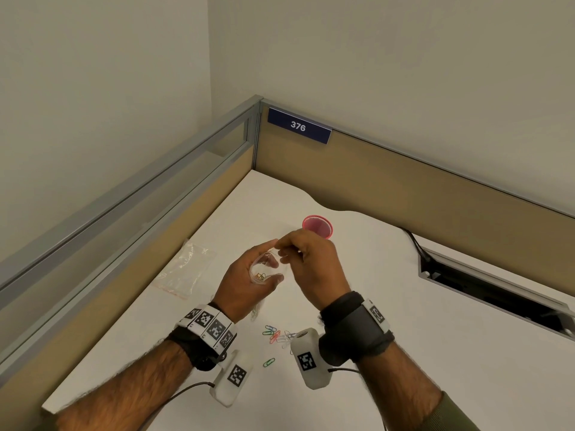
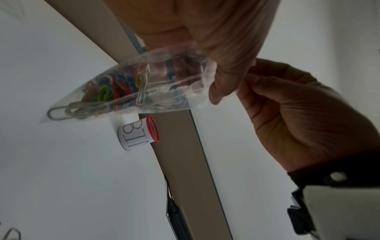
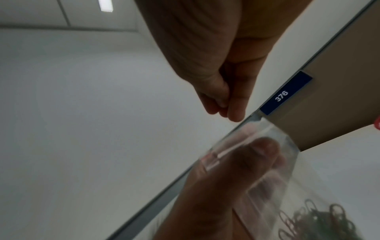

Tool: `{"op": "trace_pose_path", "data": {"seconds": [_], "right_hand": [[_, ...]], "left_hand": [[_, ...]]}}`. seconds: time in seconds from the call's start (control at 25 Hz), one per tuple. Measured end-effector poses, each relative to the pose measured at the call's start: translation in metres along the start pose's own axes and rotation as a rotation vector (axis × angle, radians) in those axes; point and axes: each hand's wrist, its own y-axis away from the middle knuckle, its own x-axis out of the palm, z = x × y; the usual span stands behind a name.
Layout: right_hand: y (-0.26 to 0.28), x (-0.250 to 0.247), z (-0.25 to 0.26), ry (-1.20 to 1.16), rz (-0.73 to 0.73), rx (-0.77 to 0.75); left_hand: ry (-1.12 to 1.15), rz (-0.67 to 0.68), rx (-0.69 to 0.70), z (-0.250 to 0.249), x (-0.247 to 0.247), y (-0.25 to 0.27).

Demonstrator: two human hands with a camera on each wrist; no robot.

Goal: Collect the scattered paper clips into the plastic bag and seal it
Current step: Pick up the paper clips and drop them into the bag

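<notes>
Spillage is your risk: your left hand (image 1: pixel 249 283) pinches the plastic bag (image 2: pixel 131 91) above the table (image 1: pixel 389 306) by its open mouth, your right hand (image 1: pixel 311 269) pinched at the rim. Tilt it and clips escape; loose paper clips (image 1: pixel 273 334) lie below.

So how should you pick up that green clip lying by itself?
Pinch the green clip across its long sides, coming straight down from above. It lies flat on the desk, apart from the pile, so nothing blocks the fingers; being thin wire, it may need sliding first.
</notes>
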Motion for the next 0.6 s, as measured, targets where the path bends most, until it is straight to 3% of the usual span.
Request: {"op": "trace_pose_path", "data": {"seconds": [0.2, 0.28, 0.44, 0.6], "right_hand": [[-0.002, -0.014, -0.028, -0.132, -0.144, 0.078], [0.001, -0.007, -0.059, -0.028, -0.123, 0.146], [0.033, 0.044, -0.130, 0.360, 0.227, 0.283], [0.056, 0.090, -0.147, 0.412, 0.473, 0.254]], "left_hand": [[0.020, 0.010, -0.030, 0.001, 0.000, 0.001], [0.014, 0.004, -0.032, 0.000, -0.002, 0.001], [0.008, -0.006, -0.051, 0.000, -0.008, 0.003], [0.025, -0.009, -0.056, 0.000, -0.013, 0.005]]}}
